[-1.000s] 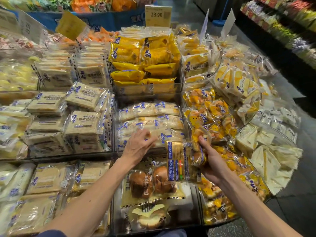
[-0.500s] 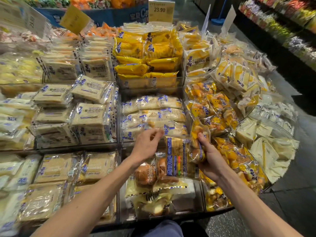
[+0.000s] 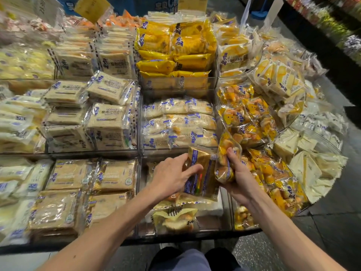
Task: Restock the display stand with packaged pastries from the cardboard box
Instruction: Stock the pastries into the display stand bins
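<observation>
The tiered display stand [image 3: 139,154] of clear bins is packed with wrapped pastries. My right hand [image 3: 239,178] grips a yellow pack of small buns [image 3: 224,153] and also holds a gold pastry pack [image 3: 203,173] turned back side up, over the front centre bin. My left hand [image 3: 172,176] rests on the left edge of that gold pack, fingers spread across it. Below them lie more bun packs [image 3: 173,220] in the front bin. No cardboard box is in view.
Sliced-bread packs [image 3: 109,118] fill the left bins, yellow packs [image 3: 175,53] the back centre, orange bun packs [image 3: 248,118] and white sandwich triangles [image 3: 308,167] the right. Price signs [image 3: 91,6] stand at the back. Dark floor [image 3: 332,222] and an aisle shelf [image 3: 332,22] lie to the right.
My left hand came down from the middle bin onto the gold pack, and both hands shifted slightly forward over the front bin. The camera moved closer.
</observation>
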